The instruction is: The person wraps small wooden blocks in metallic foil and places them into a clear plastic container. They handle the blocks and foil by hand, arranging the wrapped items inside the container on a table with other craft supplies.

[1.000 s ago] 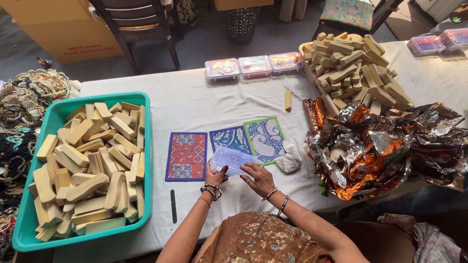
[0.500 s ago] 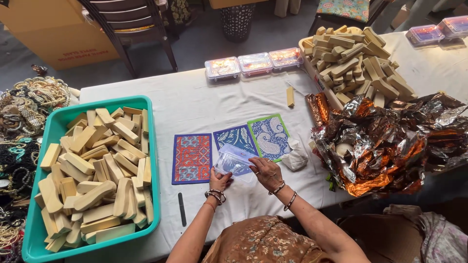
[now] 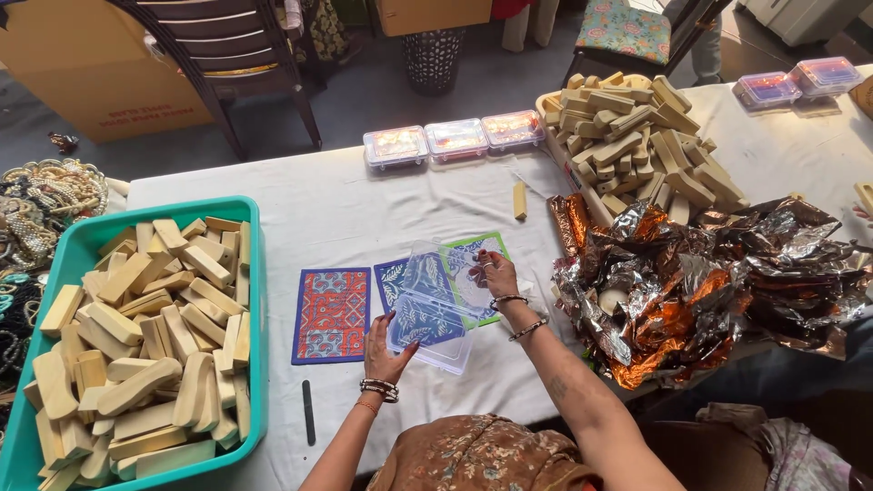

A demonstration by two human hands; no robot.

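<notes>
Lifted now: clear plastic box (image 3: 429, 314) in hands (image 3: 386, 341).

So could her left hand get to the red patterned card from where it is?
Probably yes. The left hand is holding the clear plastic box, and the red patterned card lies flat right beside it with bare cloth between. But she would likely have to let go of the box first.

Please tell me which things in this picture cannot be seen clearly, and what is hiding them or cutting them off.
- Head view: the blue patterned card is partly covered by the clear plastic box that both hands hold.
- The green-edged card is partly behind the right hand.
- The teal tub is cut by the left and bottom edges.
- What lies under the crumpled foil is hidden.
- Contents of the small lidded boxes are too small to tell.
</notes>
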